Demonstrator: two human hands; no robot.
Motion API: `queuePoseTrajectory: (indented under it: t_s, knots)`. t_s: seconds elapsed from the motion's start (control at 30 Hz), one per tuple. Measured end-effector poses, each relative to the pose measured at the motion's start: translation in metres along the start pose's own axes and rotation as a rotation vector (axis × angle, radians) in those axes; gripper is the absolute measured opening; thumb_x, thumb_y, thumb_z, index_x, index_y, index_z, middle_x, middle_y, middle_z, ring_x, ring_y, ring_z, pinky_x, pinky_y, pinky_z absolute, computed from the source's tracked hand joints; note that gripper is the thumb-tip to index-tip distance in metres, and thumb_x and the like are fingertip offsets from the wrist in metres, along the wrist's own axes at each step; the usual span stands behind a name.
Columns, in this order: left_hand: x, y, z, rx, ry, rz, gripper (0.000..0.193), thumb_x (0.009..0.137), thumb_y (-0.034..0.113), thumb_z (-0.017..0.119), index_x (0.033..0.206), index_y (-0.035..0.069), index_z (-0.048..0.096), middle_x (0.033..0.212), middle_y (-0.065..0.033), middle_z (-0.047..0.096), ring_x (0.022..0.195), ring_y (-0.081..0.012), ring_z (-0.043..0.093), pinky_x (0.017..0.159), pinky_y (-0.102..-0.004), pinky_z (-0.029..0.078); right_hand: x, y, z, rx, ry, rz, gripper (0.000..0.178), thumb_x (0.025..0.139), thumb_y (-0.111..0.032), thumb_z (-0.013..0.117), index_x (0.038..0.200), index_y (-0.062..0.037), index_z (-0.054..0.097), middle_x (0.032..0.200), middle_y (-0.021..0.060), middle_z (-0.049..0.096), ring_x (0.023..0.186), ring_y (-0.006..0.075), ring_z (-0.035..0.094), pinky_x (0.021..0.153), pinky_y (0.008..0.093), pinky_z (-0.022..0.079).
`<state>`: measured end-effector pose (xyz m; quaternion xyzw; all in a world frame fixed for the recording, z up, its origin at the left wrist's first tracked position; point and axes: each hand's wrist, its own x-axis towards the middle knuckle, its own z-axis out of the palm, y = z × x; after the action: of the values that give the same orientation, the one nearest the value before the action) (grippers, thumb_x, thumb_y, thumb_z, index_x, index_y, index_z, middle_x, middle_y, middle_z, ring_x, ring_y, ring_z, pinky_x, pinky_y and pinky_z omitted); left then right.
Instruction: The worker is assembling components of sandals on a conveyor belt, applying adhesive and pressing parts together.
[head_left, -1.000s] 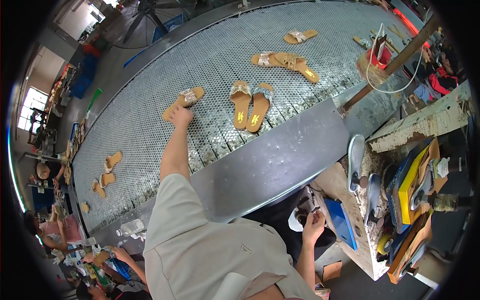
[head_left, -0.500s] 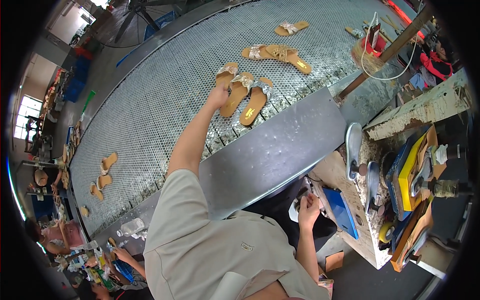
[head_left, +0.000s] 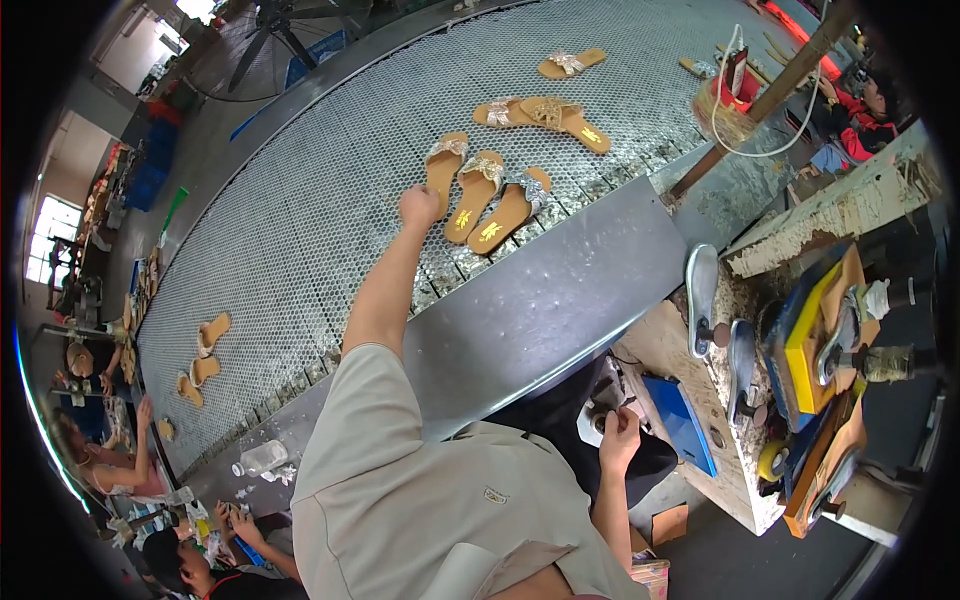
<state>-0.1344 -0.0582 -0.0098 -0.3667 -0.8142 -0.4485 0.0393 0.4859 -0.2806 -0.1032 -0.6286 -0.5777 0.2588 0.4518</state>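
L hand (head_left: 419,206) fisted on tan sandal (head_left: 443,168), set w/ two others (head_left: 497,198) on mesh conveyor (head_left: 300,230). R hand (head_left: 619,438) low, grip can't tell. More sandals (head_left: 545,112) still loose.

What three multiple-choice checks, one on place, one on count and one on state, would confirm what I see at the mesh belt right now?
1. Where is the left hand?
A. On the mesh belt, touching the heel end of a tan sandal
B. On the blue tray
C. Resting in the lap

2. How many sandals lie in the close group by that hand?
A. One
B. Three
C. Six

3. How does the right hand stand?
A. Stretched out over the belt
B. Flat on the wooden bench
C. Low by the body, fingers closed on a small object that cannot be made out

Answers: 1 A, the outstretched arm ends at the leftmost sandal's heel. 2 B, three tan sandals lie side by side there. 3 C, it sits near the lap, curled around something small.
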Motion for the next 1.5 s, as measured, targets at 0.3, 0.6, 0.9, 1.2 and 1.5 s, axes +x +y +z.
queuePoseTrajectory:
  t_s: [0.3,0.6,0.9,1.2,1.5]
  knots:
    - [0.093,-0.032,0.048,0.579,-0.423,0.365,0.048,0.092,0.041,0.073,0.136,0.021,0.069,0.107,-0.014,0.078,0.095,-0.0303,0.075,0.081,-0.0461,0.059,0.072,-0.034,-0.022,-0.002,0.188,0.014,0.034,0.094,-0.017,0.076,0.121,0.0023,0.069,0.111,0.0213,0.076,0.104,0.0285,0.077,0.093,0.0381,0.059]
    - [0.039,0.098,-0.009,-0.522,-0.015,-0.194,0.031,0.094,0.017,0.067,0.109,-0.008,0.056,0.093,-0.0138,0.068,0.076,-0.0227,0.068,0.071,-0.0403,0.057,0.227,-0.102,-0.226,-0.536,1.124,-0.3,0.064,0.086,-0.025,0.083,0.132,0.0069,0.053,0.127,0.0255,0.062,0.13,0.0445,0.053,0.118,0.0534,0.036]
    - [-0.165,0.249,0.012,-1.327,-0.768,-0.13,0.03,0.096,0.009,0.059,0.125,0.001,0.057,0.107,-0.0096,0.065,0.095,-0.0233,0.066,0.086,-0.0403,0.057,0.359,-0.132,-0.264,-0.603,1.067,0.054,0.067,0.077,-0.042,0.086,0.117,0.0028,0.057,0.112,0.0238,0.067,0.118,0.0421,0.058,0.116,0.0545,0.036]
    - [-0.401,0.401,0.039,-1.6,-1.256,-0.256,0.069,0.104,0.058,0.061,0.148,0.005,0.048,0.136,-0.0128,0.064,0.117,-0.0253,0.065,0.102,-0.0449,0.053,0.171,-0.161,-0.203,0.249,0.546,-0.018,0.066,0.081,-0.036,0.087,0.123,0.0055,0.058,0.112,0.0293,0.074,0.105,0.0414,0.074,0.093,0.0469,0.056]
    - [-0.439,0.421,0.007,-1.613,-1.263,-0.469,0.073,0.106,0.053,0.061,0.157,0.006,0.039,0.152,-0.0095,0.053,0.135,-0.0283,0.057,0.114,-0.0501,0.048,0.064,-0.148,-0.161,0.48,0.367,-0.008,0.068,0.083,-0.032,0.088,0.13,0.006,0.058,0.112,0.022,0.074,0.105,0.0274,0.073,0.093,0.0399,0.057]
